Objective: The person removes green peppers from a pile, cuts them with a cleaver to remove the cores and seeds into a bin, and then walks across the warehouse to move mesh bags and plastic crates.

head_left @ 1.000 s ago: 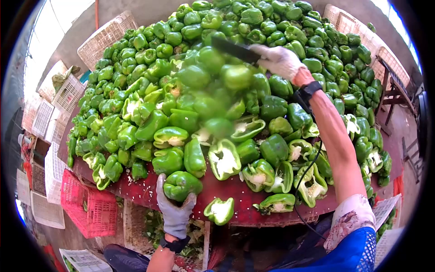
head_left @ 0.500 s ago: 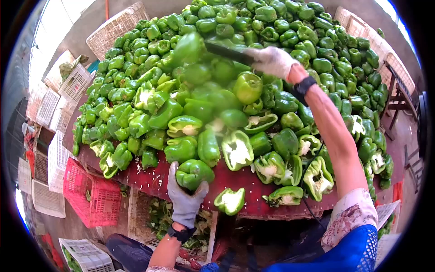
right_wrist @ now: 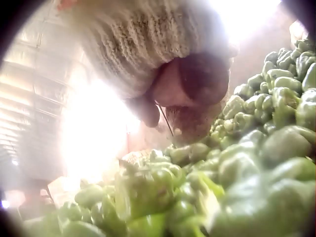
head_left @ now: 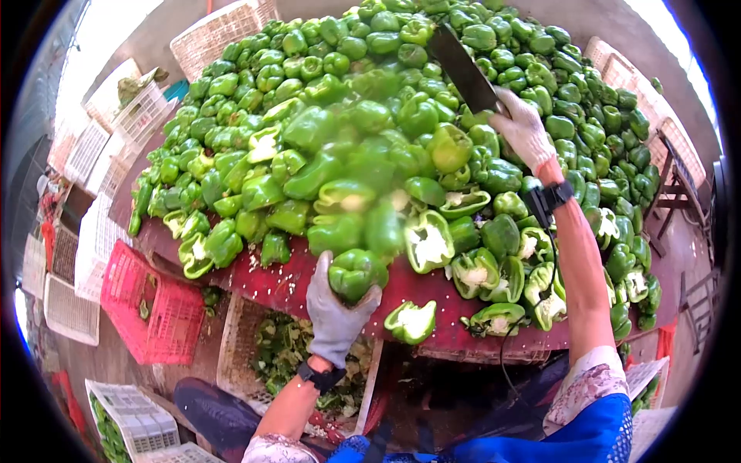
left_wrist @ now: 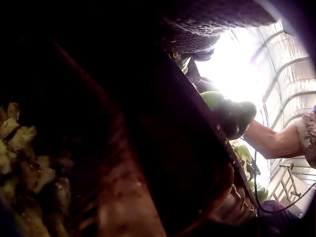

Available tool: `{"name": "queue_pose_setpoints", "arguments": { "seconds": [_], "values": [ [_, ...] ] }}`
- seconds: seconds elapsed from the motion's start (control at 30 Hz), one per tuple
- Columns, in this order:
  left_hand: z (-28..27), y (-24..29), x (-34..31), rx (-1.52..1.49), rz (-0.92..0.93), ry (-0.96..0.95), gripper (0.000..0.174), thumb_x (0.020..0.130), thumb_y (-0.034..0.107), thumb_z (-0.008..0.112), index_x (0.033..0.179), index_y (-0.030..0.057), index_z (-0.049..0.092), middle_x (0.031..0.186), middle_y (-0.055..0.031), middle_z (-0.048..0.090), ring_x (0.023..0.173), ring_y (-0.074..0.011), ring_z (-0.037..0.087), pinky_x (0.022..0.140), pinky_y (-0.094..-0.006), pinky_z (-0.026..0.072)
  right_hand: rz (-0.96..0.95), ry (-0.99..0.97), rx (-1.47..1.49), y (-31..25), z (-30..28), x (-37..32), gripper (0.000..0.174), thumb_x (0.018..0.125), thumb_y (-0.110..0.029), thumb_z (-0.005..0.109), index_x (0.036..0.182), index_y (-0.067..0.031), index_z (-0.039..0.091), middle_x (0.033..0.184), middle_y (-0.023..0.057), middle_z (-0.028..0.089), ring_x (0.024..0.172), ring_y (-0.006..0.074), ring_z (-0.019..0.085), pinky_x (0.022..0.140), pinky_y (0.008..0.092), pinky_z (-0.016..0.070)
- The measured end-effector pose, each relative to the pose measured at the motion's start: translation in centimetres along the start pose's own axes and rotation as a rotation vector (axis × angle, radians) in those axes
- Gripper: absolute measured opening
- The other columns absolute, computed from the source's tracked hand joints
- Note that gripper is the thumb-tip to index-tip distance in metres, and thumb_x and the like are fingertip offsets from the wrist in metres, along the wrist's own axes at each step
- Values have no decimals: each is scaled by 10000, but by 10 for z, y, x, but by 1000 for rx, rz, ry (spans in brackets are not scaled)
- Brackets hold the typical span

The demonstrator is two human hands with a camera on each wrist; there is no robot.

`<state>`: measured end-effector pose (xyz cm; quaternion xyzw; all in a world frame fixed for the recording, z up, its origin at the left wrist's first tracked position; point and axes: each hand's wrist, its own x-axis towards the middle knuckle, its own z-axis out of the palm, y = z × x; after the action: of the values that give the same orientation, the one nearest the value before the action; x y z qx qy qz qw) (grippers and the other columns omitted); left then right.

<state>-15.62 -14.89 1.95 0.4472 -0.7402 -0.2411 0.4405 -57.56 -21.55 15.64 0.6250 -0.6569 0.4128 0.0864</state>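
My gloved left hand [head_left: 336, 312] holds a whole green pepper [head_left: 357, 275] at the table's front edge, fingers and thumb around its lower sides. A cut pepper half [head_left: 411, 322] lies just right of it, pale inside upward. My gloved right hand [head_left: 525, 130] grips a dark wide-bladed knife [head_left: 465, 69], blade pointing up and left above the pepper pile [head_left: 309, 127]. In the right wrist view the ribbed glove [right_wrist: 143, 44] is above the peppers [right_wrist: 148, 190], the knife seen only in part. The left wrist view is mostly dark, with the glove [left_wrist: 212, 22] along its top.
More cut halves [head_left: 429, 242] lie along the red table [head_left: 258, 289]. A red crate [head_left: 171, 328] stands left on the floor, and a crate of scraps [head_left: 231, 347] is below the table edge. White crates [head_left: 77, 309] stand farther left. A thin cable hangs by the right arm.
The knife has swung from pointing left to pointing up and left, and my right hand has moved right and slightly down. The camera view has shifted; my left hand still holds the pepper.
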Motion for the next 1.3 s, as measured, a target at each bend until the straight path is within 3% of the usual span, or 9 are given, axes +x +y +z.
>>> {"name": "queue_pose_setpoints", "arguments": {
  "seconds": [0.1,0.4,0.57,0.63,0.7,0.83,1.03,1.1,1.3],
  "values": [
    [-2,1,-1,24,10,-5,997,683,223,894,1487,-70,383,1357,-268,563,1234,-374,591,1080,-448,470,216,80,379,-40,-5,53,404,941,-226,705,1321,-104,643,725,-28,503,509,66,501,475,232,426],
    [-5,-2,-5,38,-37,-68,1071,635,261,912,1494,-72,366,1428,-259,511,1302,-392,544,1129,-463,428,492,30,-262,77,103,124,438,855,-415,663,982,-3,745,1066,286,701,1028,428,679,875,477,539],
    [-4,-8,-1,115,123,-29,1078,685,414,909,1485,-59,363,1176,-240,592,985,-403,617,885,-506,504,-88,16,-618,85,141,169,359,931,-367,626,1044,-46,739,868,190,740,805,366,723,729,431,572],
    [-1,-9,-1,119,145,-20,1079,684,402,911,1489,-56,359,1185,-241,592,994,-404,617,894,-507,505,409,-168,72,45,108,141,303,889,-287,662,1036,-21,663,757,146,665,668,296,676,639,410,556],
    [-3,-7,0,140,157,-14,1079,682,390,913,1492,-55,355,1193,-243,591,1002,-405,617,904,-508,505,249,-313,146,24,71,113,282,939,-207,664,1183,-67,648,680,43,587,444,115,525,394,286,440],
    [-5,-6,-7,-4,-26,-79,1070,699,338,907,1523,-44,341,1479,-237,475,1353,-373,505,1150,-462,406,218,-39,239,22,59,75,445,931,-218,691,1345,-77,610,756,37,617,466,114,563,407,283,496],
    [-7,0,-5,-4,-58,-73,1065,695,395,925,1497,-53,386,1458,-250,498,1335,-379,521,1140,-458,414,-35,-71,-278,55,74,128,345,884,-287,702,1125,-47,646,819,153,658,601,268,656,518,403,567],
    [-6,-1,-4,0,-34,-65,1065,694,396,926,1496,-53,388,1455,-250,499,1330,-379,525,1138,-458,416,180,-232,-387,11,79,137,344,846,-306,684,1086,-65,740,1084,204,729,995,403,702,879,466,559],
    [-4,-3,0,116,95,-8,1088,676,434,917,1496,-24,368,1176,-222,600,1005,-392,620,903,-513,500,310,-491,-186,-10,96,118,324,888,-230,652,1145,-36,692,870,172,714,800,294,719,757,393,586]
  ]
}}
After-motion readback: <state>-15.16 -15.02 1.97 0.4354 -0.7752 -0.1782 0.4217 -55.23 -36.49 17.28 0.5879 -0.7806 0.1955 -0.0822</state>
